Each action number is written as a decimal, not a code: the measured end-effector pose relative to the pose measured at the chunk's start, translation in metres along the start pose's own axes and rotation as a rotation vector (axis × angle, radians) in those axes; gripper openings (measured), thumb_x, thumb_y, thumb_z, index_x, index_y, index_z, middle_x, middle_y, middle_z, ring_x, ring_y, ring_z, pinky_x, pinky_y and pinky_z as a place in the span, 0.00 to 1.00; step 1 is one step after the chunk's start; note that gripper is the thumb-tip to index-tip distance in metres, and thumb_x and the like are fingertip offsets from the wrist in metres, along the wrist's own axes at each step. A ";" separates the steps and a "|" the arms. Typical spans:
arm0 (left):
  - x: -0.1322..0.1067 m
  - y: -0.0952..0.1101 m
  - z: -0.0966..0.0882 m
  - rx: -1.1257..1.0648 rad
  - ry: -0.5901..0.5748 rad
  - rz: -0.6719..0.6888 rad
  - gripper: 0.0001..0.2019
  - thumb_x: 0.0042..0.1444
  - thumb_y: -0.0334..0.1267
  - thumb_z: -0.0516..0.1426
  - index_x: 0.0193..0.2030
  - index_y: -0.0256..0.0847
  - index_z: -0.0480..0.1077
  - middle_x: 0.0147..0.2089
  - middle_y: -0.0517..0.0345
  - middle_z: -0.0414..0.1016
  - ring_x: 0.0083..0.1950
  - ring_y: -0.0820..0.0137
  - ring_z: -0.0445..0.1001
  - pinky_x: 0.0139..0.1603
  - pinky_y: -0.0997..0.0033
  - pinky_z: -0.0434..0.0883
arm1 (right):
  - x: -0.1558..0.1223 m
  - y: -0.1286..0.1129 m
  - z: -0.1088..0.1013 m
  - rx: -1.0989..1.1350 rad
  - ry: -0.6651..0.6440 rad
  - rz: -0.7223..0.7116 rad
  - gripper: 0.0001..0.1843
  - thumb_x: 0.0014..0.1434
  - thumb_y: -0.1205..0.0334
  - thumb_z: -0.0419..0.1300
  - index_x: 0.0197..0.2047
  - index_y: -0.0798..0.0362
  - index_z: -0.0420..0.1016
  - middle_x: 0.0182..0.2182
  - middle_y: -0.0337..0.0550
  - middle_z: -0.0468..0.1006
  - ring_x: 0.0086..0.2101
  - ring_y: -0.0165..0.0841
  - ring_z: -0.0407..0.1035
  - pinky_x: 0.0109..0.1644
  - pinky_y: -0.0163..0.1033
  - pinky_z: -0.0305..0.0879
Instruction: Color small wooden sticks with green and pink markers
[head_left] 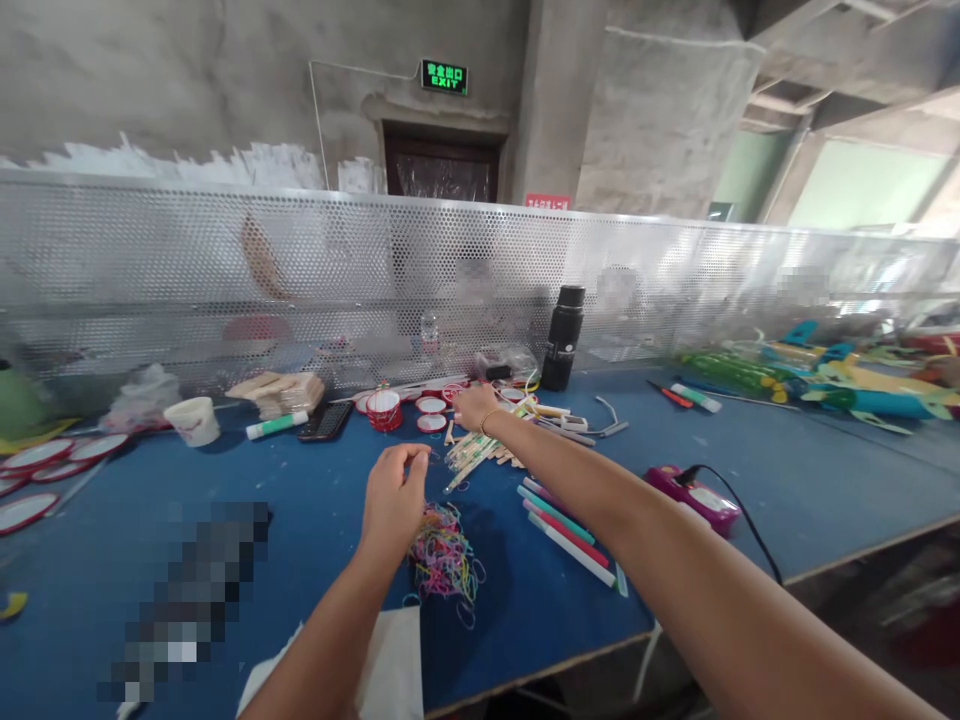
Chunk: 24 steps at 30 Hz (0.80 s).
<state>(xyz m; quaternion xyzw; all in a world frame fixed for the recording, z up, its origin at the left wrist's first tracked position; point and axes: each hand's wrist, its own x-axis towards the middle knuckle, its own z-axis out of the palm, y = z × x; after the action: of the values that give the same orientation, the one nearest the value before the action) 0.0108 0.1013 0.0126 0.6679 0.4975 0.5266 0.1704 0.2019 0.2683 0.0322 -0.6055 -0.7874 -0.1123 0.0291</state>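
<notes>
My left hand [394, 495] is over the blue table, thumb and forefinger pinched together. A thin, small thing shows at its fingertips, too fine to name. Just below lies a tangled pile of coloured rubber bands [444, 560]. My right hand [478, 406] reaches forward at the back of the table, beside round red-rimmed white discs [431, 406] and above a heap of patterned sticks [474, 455]. Its fingers point away and are partly hidden, so what they touch is unclear. Left of the discs stands a small red drum [384, 410].
A black bottle [563, 340] stands by the perforated metal screen [330, 270]. Coloured markers [570, 530] lie under my right forearm, near a purple device [701, 500] with a cable. A white cup [193, 421], wooden pieces [277, 392] and a glue stick [277, 425] are left.
</notes>
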 end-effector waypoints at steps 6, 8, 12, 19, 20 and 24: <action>0.001 -0.003 -0.004 -0.145 0.191 -0.086 0.14 0.60 0.47 0.55 0.40 0.44 0.79 0.43 0.51 0.79 0.46 0.59 0.74 0.50 0.59 0.70 | -0.001 -0.028 -0.001 0.078 -0.037 -0.167 0.13 0.64 0.55 0.61 0.48 0.45 0.85 0.51 0.44 0.85 0.54 0.40 0.76 0.55 0.37 0.66; 0.001 -0.003 -0.003 -0.205 0.229 -0.110 0.14 0.60 0.47 0.56 0.40 0.44 0.80 0.42 0.52 0.78 0.46 0.60 0.74 0.49 0.61 0.70 | -0.004 -0.034 0.002 0.087 -0.083 -0.166 0.13 0.63 0.54 0.64 0.46 0.47 0.85 0.49 0.47 0.85 0.51 0.40 0.78 0.51 0.37 0.67; 0.000 0.001 0.000 -0.374 0.263 -0.226 0.14 0.58 0.48 0.58 0.41 0.42 0.80 0.39 0.54 0.76 0.40 0.66 0.71 0.41 0.67 0.68 | -0.007 -0.040 0.007 0.103 -0.148 -0.118 0.15 0.67 0.58 0.58 0.50 0.54 0.83 0.51 0.56 0.84 0.49 0.42 0.79 0.48 0.38 0.69; -0.001 0.008 -0.001 -0.516 0.274 -0.351 0.14 0.52 0.49 0.61 0.37 0.42 0.80 0.38 0.55 0.77 0.39 0.67 0.70 0.37 0.70 0.64 | -0.017 -0.033 -0.010 0.204 -0.239 -0.175 0.16 0.69 0.64 0.55 0.52 0.61 0.81 0.50 0.60 0.83 0.47 0.40 0.79 0.46 0.35 0.67; 0.000 0.009 -0.002 -0.525 0.274 -0.354 0.14 0.52 0.49 0.61 0.37 0.42 0.80 0.38 0.55 0.77 0.39 0.67 0.70 0.38 0.70 0.64 | -0.020 -0.029 -0.015 0.234 -0.262 -0.216 0.16 0.69 0.63 0.56 0.51 0.60 0.82 0.48 0.56 0.84 0.46 0.38 0.79 0.45 0.33 0.67; 0.000 0.011 0.000 -0.554 0.265 -0.343 0.14 0.52 0.49 0.62 0.37 0.42 0.79 0.35 0.56 0.76 0.37 0.68 0.69 0.35 0.71 0.63 | -0.033 -0.018 -0.029 0.345 -0.381 -0.374 0.11 0.64 0.57 0.65 0.47 0.50 0.85 0.41 0.38 0.87 0.39 0.28 0.79 0.42 0.26 0.65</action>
<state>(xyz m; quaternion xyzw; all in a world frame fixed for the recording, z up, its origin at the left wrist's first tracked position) 0.0161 0.0965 0.0206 0.4290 0.4584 0.6873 0.3653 0.1908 0.2266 0.0523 -0.4463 -0.8838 0.1351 -0.0379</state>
